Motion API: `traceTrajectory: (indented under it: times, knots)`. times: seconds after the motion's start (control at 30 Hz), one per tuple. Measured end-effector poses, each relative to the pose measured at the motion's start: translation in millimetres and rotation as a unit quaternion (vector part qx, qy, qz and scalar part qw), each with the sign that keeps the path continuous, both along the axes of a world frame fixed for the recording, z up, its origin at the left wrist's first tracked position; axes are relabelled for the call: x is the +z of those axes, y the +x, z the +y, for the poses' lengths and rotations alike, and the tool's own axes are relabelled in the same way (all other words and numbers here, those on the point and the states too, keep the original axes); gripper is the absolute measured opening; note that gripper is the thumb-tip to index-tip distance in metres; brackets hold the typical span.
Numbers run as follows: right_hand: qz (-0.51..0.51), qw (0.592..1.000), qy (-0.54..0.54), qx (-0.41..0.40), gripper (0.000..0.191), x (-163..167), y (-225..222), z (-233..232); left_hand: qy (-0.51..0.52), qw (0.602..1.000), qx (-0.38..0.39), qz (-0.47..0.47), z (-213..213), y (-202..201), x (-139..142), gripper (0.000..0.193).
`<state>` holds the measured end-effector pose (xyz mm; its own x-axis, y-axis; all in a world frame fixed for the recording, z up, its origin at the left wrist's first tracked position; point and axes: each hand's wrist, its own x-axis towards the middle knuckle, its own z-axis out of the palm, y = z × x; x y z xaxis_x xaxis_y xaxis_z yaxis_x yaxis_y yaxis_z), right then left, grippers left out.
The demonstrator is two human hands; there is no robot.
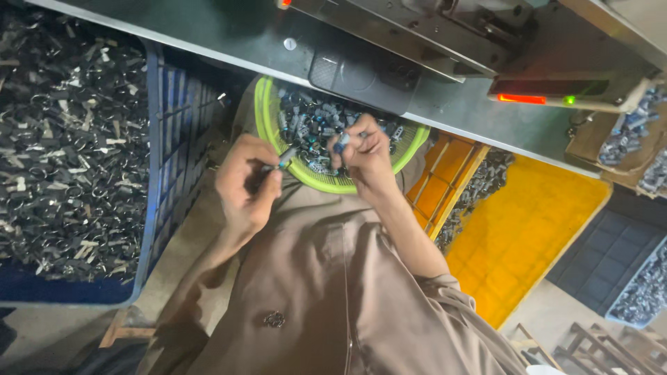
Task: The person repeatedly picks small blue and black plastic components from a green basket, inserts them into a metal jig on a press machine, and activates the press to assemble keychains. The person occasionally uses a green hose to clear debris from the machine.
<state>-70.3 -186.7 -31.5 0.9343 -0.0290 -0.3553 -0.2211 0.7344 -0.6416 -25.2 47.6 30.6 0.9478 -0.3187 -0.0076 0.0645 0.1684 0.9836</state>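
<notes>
A grey metal table edge runs across the top of the view, with a machine housing on it showing a red light bar and a small green lamp. Below it the person sits in brown clothing, a lime-green plastic basket resting in the lap, filled with small dark and bluish metal parts.

The left hand is closed around a small cylindrical part with a bluish tip, pinched between thumb and fingers just at the near rim of the basket. The right hand is clenched over the basket, holding another small bluish piece at its fingertips, with more pieces possibly bunched in the palm, though that cannot be told for sure. The two hands are near each other but apart.

To the person's left stands a blue plastic crate heaped with dark metal rings and clips. To the right is a yellow-orange crate, mostly bare inside, with a pile of dark parts along its near wall. Farther right, a dark blue tray and cardboard boxes hold more greyish parts.
</notes>
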Motion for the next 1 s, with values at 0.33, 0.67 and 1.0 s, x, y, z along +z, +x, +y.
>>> traceTrajectory:
  times: [0.33, 0.67, 1.0]
  knots:
    - [-0.280, 0.636, -0.688, -0.210, 0.034, 80, 100, -75, -0.068, 0.998, 0.012, 0.013, 0, 0, -11, 0.013]
    - [-0.275, 0.498, -0.816, -0.108, 0.018, 109, 133, -87, -0.120, 0.990, 0.015, 0.073, -5, -3, -16, 0.017]
    - [-0.136, 0.840, -0.522, 0.055, 0.013, 59, 18, 40, -0.048, 0.998, -0.032, 0.013, -17, 10, 5, 0.021]
